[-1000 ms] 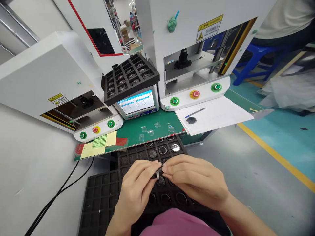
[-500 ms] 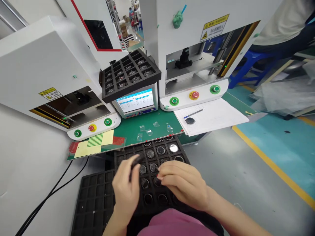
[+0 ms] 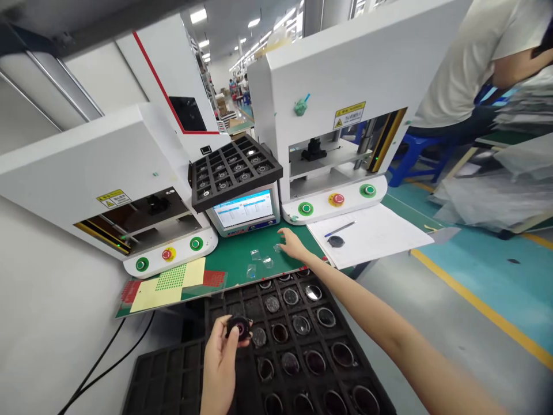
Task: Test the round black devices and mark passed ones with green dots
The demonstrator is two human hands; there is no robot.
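Note:
My left hand (image 3: pixel 222 357) grips a round black watch case (image 3: pixel 239 327) between thumb and fingers, its inner face with a ringed centre turned up. It hovers over the left part of a black foam tray (image 3: pixel 242 369) whose compartments hold several round watch parts (image 3: pixel 290 363). Stretched forward, my right hand (image 3: pixel 292 245) is over the green table (image 3: pixel 233 256), its thumb and finger apart. Small clear film pieces (image 3: pixel 268 262) lie just left of it, and one film (image 3: pixel 277 248) is at its fingertips. Whether it touches that film is unclear.
Two white press machines (image 3: pixel 337 150) flank a screen (image 3: pixel 244 210) with another parts tray (image 3: pixel 235 173) on top. Papers (image 3: pixel 371 236) bear a pen (image 3: pixel 340 229) and a dark round part (image 3: pixel 336 242). Yellow sticker sheets (image 3: pixel 170 282) lie left. A seated person (image 3: pixel 462 75) is at right.
My right hand has gone from a pinch above the tray to the green table, its fingers now apart. The left hand has turned the watch case face up. The camera view has tilted upward.

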